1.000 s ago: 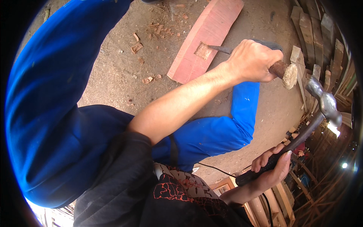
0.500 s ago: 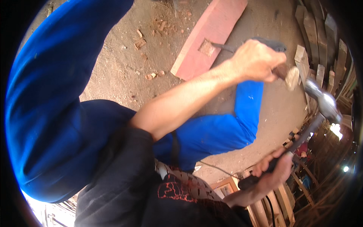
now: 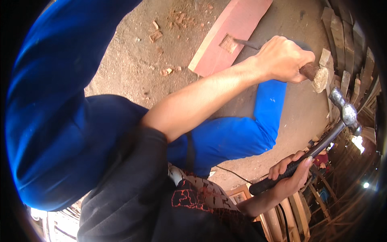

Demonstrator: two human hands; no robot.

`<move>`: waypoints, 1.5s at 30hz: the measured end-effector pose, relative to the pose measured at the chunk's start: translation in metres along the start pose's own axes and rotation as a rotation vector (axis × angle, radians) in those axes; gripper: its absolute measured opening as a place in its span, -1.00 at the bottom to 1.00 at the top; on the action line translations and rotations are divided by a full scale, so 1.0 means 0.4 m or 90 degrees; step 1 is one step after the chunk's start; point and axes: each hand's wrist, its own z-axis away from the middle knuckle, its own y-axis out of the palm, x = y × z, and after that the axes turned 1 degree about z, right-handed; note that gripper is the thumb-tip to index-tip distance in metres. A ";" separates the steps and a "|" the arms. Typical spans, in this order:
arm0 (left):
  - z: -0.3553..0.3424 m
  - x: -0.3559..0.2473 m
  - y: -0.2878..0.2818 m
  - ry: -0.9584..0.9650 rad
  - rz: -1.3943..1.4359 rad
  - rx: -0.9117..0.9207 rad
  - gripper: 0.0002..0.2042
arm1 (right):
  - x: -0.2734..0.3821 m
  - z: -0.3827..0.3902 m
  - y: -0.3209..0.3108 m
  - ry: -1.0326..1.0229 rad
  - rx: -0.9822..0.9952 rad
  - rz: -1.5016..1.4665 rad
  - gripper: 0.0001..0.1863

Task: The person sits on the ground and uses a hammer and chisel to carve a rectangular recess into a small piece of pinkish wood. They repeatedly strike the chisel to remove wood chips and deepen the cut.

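From my end of the feed I have the left hand (image 3: 284,58) curled fully around a chisel (image 3: 248,43), its knuckles turned up and the fingers wrapped tight, with the worn, frayed butt of the brown handle sticking out to the right of the fist. The dark blade points left to a squarish hole (image 3: 228,44) cut into a reddish wooden beam (image 3: 209,50), which lies slantwise on the dirt ground (image 3: 129,66) at the top of my view. The tip meets the hole at its right edge, though at this slant I can't tell whether it is pressing on the wood. Lower right, I have the right hand (image 3: 292,175) closed about the black grip of a hammer (image 3: 325,139), fingers on one side and thumb along the other; the metal head is raised near the chisel's butt, apart from it. Wood chips (image 3: 166,71) are scattered to the left of the beam, bent legs in blue trousers (image 3: 234,137) frame the ground, and weathered boards (image 3: 338,38) stand stacked at the far right.
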 end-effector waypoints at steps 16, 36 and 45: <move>0.023 -0.029 0.015 0.030 -0.012 0.000 -0.75 | -0.038 -0.001 -0.010 -0.008 0.011 -0.018 -0.54; 0.015 -0.023 -0.001 0.018 -0.008 -0.005 -0.70 | -0.027 -0.019 -0.003 -0.022 0.062 -0.043 -0.54; 0.005 -0.027 -0.004 0.014 -0.016 -0.045 -0.71 | 0.072 -0.024 -0.051 -0.230 0.037 -0.089 -0.60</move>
